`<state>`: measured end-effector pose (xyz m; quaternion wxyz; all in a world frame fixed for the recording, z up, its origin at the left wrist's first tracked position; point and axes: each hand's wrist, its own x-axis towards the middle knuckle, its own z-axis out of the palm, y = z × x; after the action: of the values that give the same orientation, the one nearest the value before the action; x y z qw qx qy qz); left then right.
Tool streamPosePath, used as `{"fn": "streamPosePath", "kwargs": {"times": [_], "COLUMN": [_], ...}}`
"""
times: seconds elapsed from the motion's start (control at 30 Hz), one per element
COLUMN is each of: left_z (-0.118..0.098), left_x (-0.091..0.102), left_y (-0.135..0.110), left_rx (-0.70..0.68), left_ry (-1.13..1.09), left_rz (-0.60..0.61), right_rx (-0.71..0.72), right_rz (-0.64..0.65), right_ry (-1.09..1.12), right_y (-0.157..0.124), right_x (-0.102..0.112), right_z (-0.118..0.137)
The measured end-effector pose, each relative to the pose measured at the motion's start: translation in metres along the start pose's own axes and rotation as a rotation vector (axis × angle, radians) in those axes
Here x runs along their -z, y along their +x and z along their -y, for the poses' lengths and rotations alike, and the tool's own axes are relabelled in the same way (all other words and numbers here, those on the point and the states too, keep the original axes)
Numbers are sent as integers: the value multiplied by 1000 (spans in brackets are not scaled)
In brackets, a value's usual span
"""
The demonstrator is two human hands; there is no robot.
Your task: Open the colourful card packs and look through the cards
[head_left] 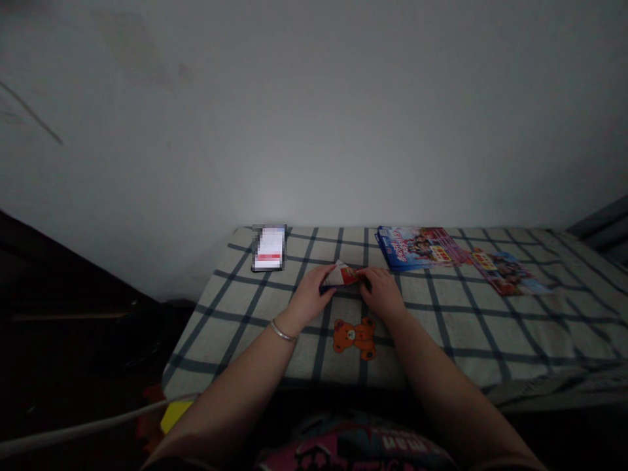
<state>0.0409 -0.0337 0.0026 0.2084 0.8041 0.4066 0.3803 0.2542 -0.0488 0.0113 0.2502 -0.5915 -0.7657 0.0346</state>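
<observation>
Between my two hands, over the middle of the table, is a small folded piece of printed paper (pixel 343 275) in white, red and dark blue. My left hand (pixel 314 291) grips its left end, thumb at the near side and fingers behind. At the right end, my right hand (pixel 381 291) pinches the paper with curled fingers. The exact folds are too dim to make out. A stack of colourful printed flyers (pixel 417 248) lies beyond my right hand. To the right of that stack rests a single loose flyer (pixel 507 271).
A checked tablecloth (pixel 275 301) covers the table, with an orange teddy bear picture (pixel 354 338) near me. At the back left lies a phone (pixel 269 248) with a lit screen. A pale wall (pixel 343 131) rises behind. A cable (pixel 98 428) hangs at lower left.
</observation>
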Motion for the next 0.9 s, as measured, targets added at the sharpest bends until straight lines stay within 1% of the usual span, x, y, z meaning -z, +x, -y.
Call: {"fn": "streamPosePath", "kwargs": {"times": [0.13,0.23,0.33,0.43,0.53,0.7,0.8,0.9], "left_z": [-2,-4,-7,-10,-11,-9,-8,-8], "left_x": [2,3,4,4,4,4,3,2], "left_y": [0,0,0,-1,0,0,0,-1], "left_rx": [-16,-28,-26,-28,-21,-9,-10,18], "left_ry": [-18,10,83,124,104,53,76,93], "left_rz": [-10,31,86,98,82,17,15,22], "right_rx": [-4,0,11,19,17,22,15,0], "right_rz": [-1,-1,-8,-14,-18,-16,-9,-12], "right_ry": [7,9,10,6,13,31,42,57], "right_y": [0,0,0,1,1,0,0,0], "right_x": [0,0,1,1,1,1,2,3], "right_z": [0,0,0,0,0,2,3,3]}}
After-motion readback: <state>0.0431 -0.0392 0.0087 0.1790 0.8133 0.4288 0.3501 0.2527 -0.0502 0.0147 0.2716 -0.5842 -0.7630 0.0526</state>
